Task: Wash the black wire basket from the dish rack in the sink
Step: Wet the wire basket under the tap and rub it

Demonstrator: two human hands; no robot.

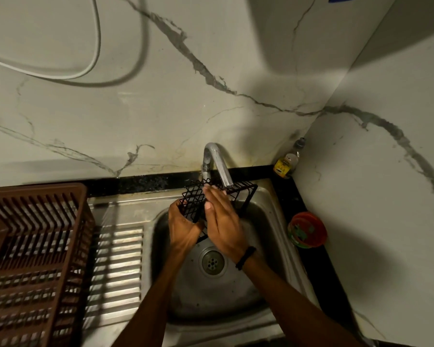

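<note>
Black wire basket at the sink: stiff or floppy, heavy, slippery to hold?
Probably stiff: the black wire basket holds its boxy shape while the left hand grips one corner and the right hand presses flat on it. Likely light: open mesh, held up by one corner. Possibly slick under the faucet; running water is not visible.

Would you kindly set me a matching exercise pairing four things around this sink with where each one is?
Things:
1. basket
2. dish rack
3. bottle
4. red tub

Places:
A. in the back corner, where the walls meet
B. on the drainboard, left of the sink
C. under the tap
D. on the black counter, right of the sink

Pairs: 1-C, 2-B, 3-A, 4-D
</note>
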